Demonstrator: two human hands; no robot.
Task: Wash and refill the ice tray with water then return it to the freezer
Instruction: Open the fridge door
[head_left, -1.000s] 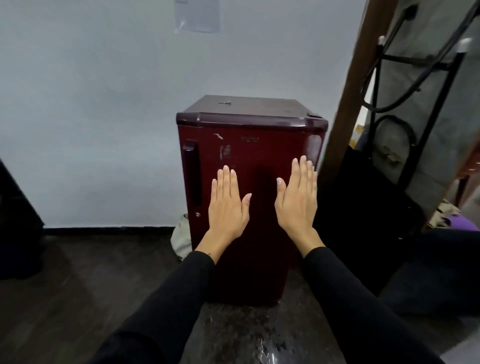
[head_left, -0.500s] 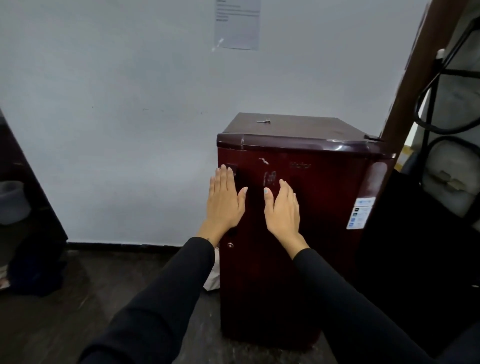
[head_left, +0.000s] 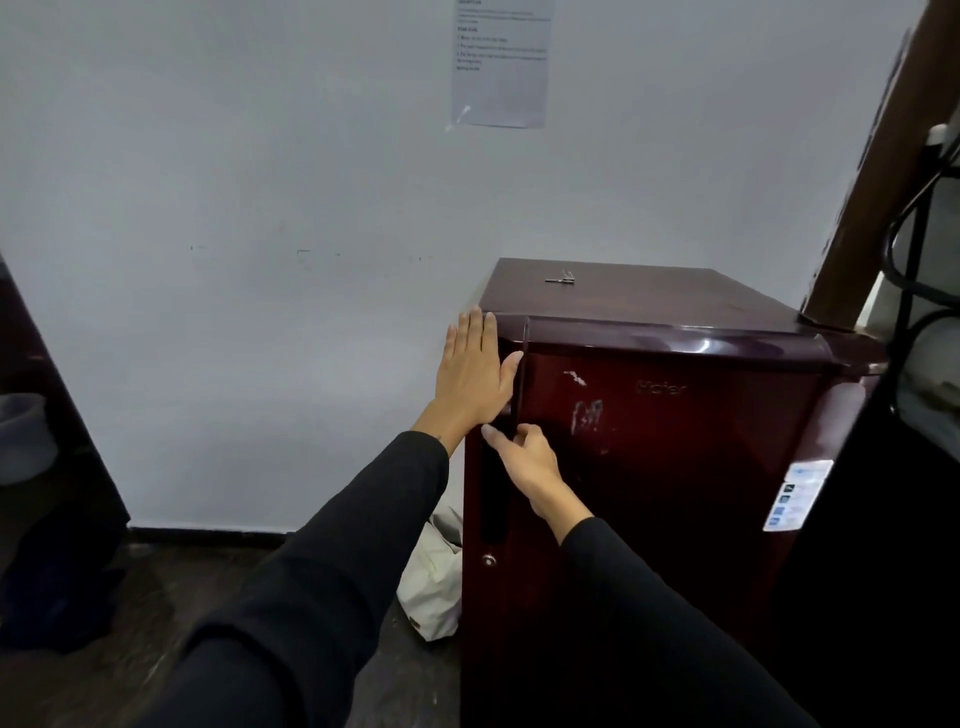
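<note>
Two hands reach forward from black sleeves (head_left: 322, 561) toward a small dark red fridge (head_left: 675, 467) that stands against a pale wall (head_left: 234, 260). The left hand (head_left: 475, 376) is flat, fingers straight and together, and it lies against the upper corner of the fridge on the handle side, with the thumb touching the edge of the door. Just below it, the right hand (head_left: 527, 462) has its fingers curled into the long dark handle recess (head_left: 493, 499) of the door; how firmly it grips cannot be told. Both hands are close to each other but do not touch. The door looks closed, so the freezer and the ice tray are not visible.

Beyond the left hand, on top of the fridge, lies a small metal key (head_left: 561, 279). Below the right hand, under the recess, there is a round lock (head_left: 488, 560). Under the left forearm, a white bag (head_left: 434, 592) lies on the dark floor beside the fridge. High above the hands a printed paper (head_left: 501, 62) is stuck on the wall.
</note>
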